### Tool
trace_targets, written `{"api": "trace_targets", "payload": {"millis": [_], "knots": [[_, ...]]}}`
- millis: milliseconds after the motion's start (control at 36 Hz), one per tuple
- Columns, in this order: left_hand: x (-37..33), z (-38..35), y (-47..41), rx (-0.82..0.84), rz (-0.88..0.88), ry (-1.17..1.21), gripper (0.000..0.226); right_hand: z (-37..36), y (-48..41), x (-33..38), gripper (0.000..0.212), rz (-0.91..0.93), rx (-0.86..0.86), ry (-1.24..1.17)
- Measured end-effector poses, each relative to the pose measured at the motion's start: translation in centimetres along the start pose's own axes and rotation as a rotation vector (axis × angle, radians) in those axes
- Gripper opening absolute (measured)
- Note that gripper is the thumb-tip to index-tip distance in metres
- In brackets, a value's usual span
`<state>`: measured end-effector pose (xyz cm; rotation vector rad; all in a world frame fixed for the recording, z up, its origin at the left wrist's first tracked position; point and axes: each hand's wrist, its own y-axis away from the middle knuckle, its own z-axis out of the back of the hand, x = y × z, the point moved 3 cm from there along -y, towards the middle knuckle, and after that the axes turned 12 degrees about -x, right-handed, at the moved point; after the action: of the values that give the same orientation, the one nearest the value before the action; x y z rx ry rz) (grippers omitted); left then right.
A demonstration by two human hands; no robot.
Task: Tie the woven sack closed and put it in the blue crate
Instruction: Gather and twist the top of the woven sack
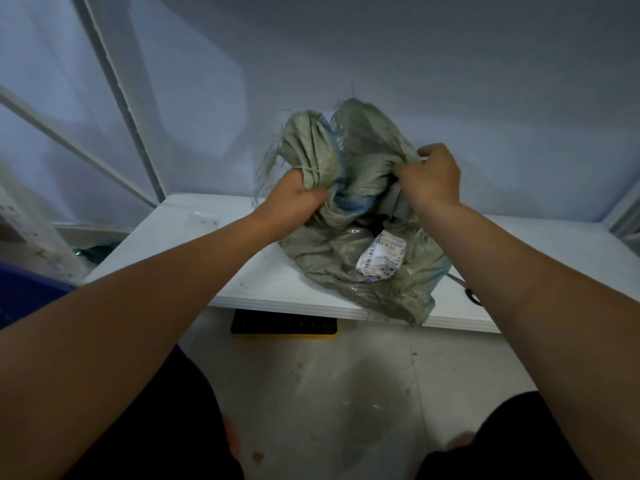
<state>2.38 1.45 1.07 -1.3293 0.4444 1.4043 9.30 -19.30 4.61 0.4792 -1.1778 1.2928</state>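
Green-grey woven plastic sack (pixel 360 258) is sitting on the white desk (pixel 194 258) — the left hand (pixel 294 199) and right hand (pixel 431 176) are each squeezing a bunched ear of its mouth. Cross them, pull tight — low, near the bulge.

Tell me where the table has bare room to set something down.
Bare white table lies left of the woven sack, toward the wall. Far right corner looks free too. The middle is crowded: both hands grip the sack, which overhangs the front edge.
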Motion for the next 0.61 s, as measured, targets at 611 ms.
{"api": "trace_targets", "payload": {"millis": [611], "knots": [[6.4,5.0,-2.7,-0.681,0.357,-0.069,0.018,-1.8,-8.4,-11.4,0.051,-0.905,-0.062,-0.722]]}}
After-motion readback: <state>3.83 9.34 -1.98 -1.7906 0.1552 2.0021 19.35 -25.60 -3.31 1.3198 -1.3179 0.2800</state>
